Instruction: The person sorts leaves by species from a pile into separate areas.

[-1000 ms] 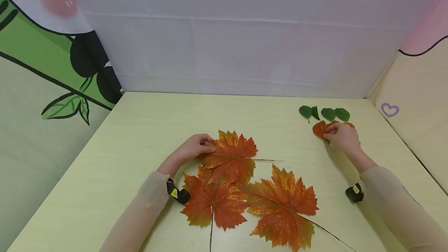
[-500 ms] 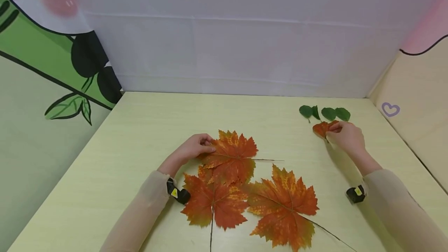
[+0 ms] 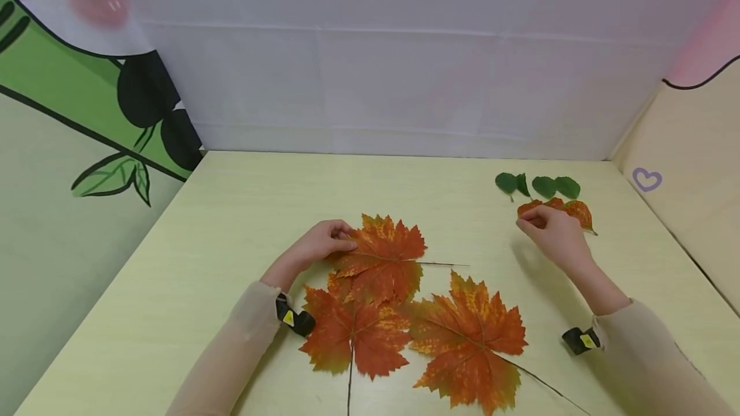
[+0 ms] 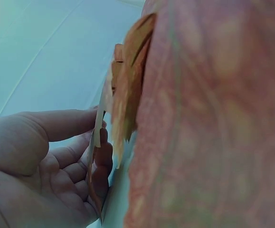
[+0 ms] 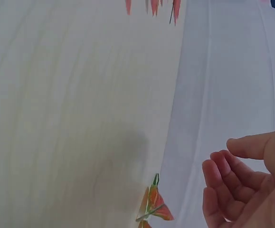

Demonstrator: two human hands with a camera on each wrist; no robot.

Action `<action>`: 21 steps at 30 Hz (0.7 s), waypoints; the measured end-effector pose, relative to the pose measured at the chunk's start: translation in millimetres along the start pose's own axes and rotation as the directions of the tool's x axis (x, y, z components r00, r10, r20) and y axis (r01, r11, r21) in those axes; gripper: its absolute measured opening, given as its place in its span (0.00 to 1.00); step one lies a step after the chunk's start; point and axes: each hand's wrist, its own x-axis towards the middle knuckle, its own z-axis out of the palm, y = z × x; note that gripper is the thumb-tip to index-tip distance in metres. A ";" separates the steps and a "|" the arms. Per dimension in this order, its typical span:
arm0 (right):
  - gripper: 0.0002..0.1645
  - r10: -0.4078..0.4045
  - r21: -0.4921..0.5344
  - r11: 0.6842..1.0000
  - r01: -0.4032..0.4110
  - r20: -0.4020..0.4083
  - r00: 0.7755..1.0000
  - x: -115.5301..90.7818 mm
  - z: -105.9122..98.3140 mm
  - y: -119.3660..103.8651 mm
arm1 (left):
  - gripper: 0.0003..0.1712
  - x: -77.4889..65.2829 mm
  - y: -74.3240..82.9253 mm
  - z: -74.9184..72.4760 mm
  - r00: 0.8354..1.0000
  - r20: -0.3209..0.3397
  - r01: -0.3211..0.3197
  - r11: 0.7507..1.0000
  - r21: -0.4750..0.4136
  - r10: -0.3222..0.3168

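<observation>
My left hand (image 3: 324, 241) pinches the left edge of the upper large orange maple leaf (image 3: 387, 259) between thumb and fingers. In the left wrist view, the fingers (image 4: 75, 156) lie behind the leaf's edge and the thumb in front. My right hand (image 3: 557, 236) hovers over a row of small orange leaves, fingers loosely bent, with nothing held. The rightmost small orange leaf (image 3: 580, 214) lies uncovered; the hand partly hides the others. In the right wrist view, the right hand (image 5: 244, 185) shows a gap between thumb and fingers, with the small orange leaves (image 5: 155, 204) beyond.
Two more large maple leaves lie in front, a lower left leaf (image 3: 358, 342) and a lower right leaf (image 3: 474, 345) with a long stem. Several small green leaves (image 3: 543, 187) form a row behind the orange ones. A white panel (image 3: 405, 82) borders the table's back.
My right hand has let go of the rightmost small orange leaf and moved left and slightly toward the front, uncovering that leaf. The left hand has stayed on the large leaf.
</observation>
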 end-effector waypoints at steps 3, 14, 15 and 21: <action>0.17 -0.056 0.031 0.998 0.055 0.052 0.997 -5.5 2.7 -9.7 | 0.13 0.0 0.5 -0.5 1.000 -0.002 0.004 1.000 -0.009 -0.004; 0.11 -0.277 0.089 0.961 0.263 0.335 0.900 -24.0 17.1 -29.8 | 0.22 -5.1 8.5 -4.2 0.999 0.035 -0.003 0.999 -0.043 0.004; 0.11 -0.297 0.094 0.955 0.282 0.361 0.884 -25.4 18.3 -31.4 | 0.22 -5.4 9.1 -4.4 0.999 0.040 -0.007 0.999 -0.045 0.008; 0.13 -0.374 0.111 0.922 0.371 0.506 0.778 -32.2 25.5 -41.2 | 0.24 -7.3 13.9 -3.9 0.999 0.047 -0.013 0.995 -0.097 0.017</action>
